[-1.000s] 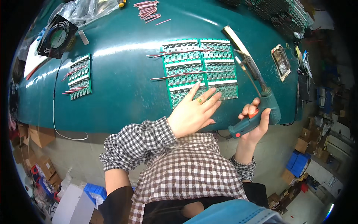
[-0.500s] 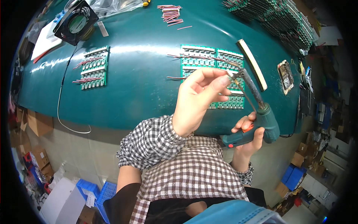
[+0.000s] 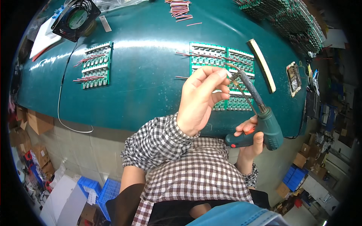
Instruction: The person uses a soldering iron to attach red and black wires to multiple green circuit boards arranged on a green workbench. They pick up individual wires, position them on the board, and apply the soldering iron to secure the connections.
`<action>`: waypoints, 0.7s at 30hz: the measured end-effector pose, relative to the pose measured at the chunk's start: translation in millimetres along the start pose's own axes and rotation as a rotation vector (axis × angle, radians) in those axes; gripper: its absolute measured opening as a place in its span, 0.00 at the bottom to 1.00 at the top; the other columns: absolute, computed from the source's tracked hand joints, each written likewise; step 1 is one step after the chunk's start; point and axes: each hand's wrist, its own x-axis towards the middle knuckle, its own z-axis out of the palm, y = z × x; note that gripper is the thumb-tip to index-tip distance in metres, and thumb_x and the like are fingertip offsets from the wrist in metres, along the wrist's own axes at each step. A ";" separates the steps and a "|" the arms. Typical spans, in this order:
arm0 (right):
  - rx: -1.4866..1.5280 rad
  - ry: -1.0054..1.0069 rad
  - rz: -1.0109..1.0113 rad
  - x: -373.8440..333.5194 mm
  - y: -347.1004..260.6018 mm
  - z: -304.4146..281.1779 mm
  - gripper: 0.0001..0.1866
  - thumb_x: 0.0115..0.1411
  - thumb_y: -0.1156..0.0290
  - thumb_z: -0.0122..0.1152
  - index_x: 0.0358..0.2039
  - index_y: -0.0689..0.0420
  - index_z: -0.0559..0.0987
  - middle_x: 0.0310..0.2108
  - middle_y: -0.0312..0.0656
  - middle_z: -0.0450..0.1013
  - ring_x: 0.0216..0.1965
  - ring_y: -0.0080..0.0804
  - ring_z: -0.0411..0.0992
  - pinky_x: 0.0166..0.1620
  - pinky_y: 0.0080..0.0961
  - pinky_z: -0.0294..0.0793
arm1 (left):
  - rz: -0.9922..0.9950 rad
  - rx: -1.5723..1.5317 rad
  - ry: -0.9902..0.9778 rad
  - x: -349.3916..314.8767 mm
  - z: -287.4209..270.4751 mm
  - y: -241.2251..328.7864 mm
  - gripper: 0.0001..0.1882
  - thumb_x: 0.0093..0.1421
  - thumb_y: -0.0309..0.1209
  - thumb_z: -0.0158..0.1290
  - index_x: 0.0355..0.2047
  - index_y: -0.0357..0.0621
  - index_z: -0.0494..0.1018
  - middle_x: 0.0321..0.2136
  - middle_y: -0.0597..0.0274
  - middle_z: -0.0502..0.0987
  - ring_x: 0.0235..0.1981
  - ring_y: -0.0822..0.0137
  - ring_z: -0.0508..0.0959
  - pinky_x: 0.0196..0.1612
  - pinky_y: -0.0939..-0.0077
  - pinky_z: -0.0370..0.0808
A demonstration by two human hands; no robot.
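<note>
My right hand [image 3: 250, 140] grips a dark green soldering gun [image 3: 272, 130] with an orange trigger, its fingers wrapped round the handle. The gun's long barrel slants up and left over a panel of green circuit boards [image 3: 241, 103]. My left hand [image 3: 201, 96] is closed in a pinch just left of the gun's tip. A small whitish bit shows at its fingertips, too small to name. Red, white and dark wires [image 3: 211, 56] lie across the boards, partly hidden behind my left hand.
A second board panel [image 3: 96, 67] with wires lies at the left. Behind stand a black fan [image 3: 77, 19] and a wire pile [image 3: 180, 8]. At the right are a pale strip [image 3: 262, 66], a small soiled tray [image 3: 293, 79] and stacked boards [image 3: 290, 26].
The whole view has shifted slightly, so the table things sit further right. Against the boards, the soldering gun's tip and my left hand's pinch have moved a little left.
</note>
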 end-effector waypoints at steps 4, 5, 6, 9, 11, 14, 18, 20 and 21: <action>-0.015 0.008 0.003 2.9 0.8 -0.9 0.33 0.65 0.51 0.62 0.51 0.74 0.70 0.32 0.45 0.75 0.33 0.40 0.80 0.31 0.28 0.85 | -0.020 0.010 0.015 1.6 -3.2 1.5 0.11 0.70 0.32 0.55 0.47 0.40 0.74 0.37 0.63 0.79 0.34 0.75 0.78 0.38 0.80 0.79; -0.016 0.013 0.005 3.8 0.6 -1.4 0.33 0.66 0.52 0.62 0.51 0.74 0.70 0.32 0.45 0.75 0.33 0.40 0.80 0.31 0.28 0.85 | -0.020 0.054 0.022 0.8 -5.0 5.4 0.12 0.70 0.32 0.55 0.48 0.39 0.74 0.38 0.62 0.79 0.35 0.74 0.78 0.39 0.79 0.79; -0.012 0.022 -0.008 5.1 -1.3 -4.1 0.33 0.66 0.52 0.62 0.51 0.74 0.70 0.32 0.45 0.75 0.33 0.40 0.80 0.30 0.28 0.84 | -0.020 0.098 0.022 -0.1 -6.4 14.0 0.13 0.69 0.32 0.55 0.49 0.38 0.74 0.39 0.62 0.79 0.35 0.74 0.78 0.40 0.78 0.79; 0.004 0.062 -0.042 13.3 -5.9 -17.3 0.32 0.67 0.52 0.60 0.52 0.74 0.70 0.31 0.45 0.75 0.33 0.39 0.80 0.29 0.27 0.84 | 0.239 0.633 -0.035 10.7 -13.9 58.3 0.12 0.68 0.29 0.57 0.49 0.35 0.75 0.39 0.61 0.80 0.38 0.71 0.80 0.45 0.74 0.79; 0.001 0.120 -0.020 15.1 -6.4 -26.7 0.31 0.67 0.53 0.60 0.52 0.74 0.70 0.31 0.45 0.76 0.33 0.38 0.80 0.29 0.26 0.84 | 0.689 1.252 -0.076 52.5 -22.3 79.6 0.09 0.66 0.27 0.58 0.45 0.36 0.78 0.37 0.62 0.80 0.39 0.70 0.80 0.45 0.74 0.79; 0.023 0.097 0.002 19.8 1.0 -27.9 0.28 0.71 0.53 0.55 0.52 0.70 0.70 0.31 0.43 0.75 0.33 0.33 0.79 0.29 0.22 0.84 | 0.703 1.661 0.054 121.5 -41.6 85.3 0.11 0.60 0.29 0.61 0.42 0.40 0.79 0.38 0.56 0.81 0.40 0.61 0.82 0.45 0.66 0.78; -0.007 0.127 -0.031 12.2 0.4 -38.6 0.26 0.72 0.53 0.53 0.52 0.68 0.70 0.30 0.41 0.75 0.33 0.30 0.78 0.28 0.20 0.83 | 0.732 2.006 0.243 166.4 -55.6 80.9 0.12 0.58 0.35 0.63 0.39 0.42 0.81 0.38 0.51 0.82 0.41 0.52 0.82 0.44 0.58 0.78; -0.017 0.213 -0.015 12.7 -0.7 -50.4 0.26 0.73 0.53 0.52 0.52 0.68 0.70 0.30 0.41 0.75 0.33 0.30 0.78 0.28 0.20 0.82 | 0.581 2.014 0.209 176.7 -54.1 85.6 0.11 0.59 0.36 0.62 0.37 0.42 0.82 0.36 0.51 0.83 0.40 0.51 0.83 0.44 0.57 0.78; -0.027 0.263 -0.010 11.2 -2.8 -59.7 0.25 0.73 0.53 0.52 0.52 0.68 0.70 0.30 0.40 0.74 0.33 0.30 0.78 0.28 0.20 0.82 | 0.506 2.013 0.182 179.7 -49.2 85.1 0.11 0.59 0.37 0.62 0.35 0.42 0.82 0.34 0.51 0.83 0.39 0.51 0.83 0.44 0.57 0.78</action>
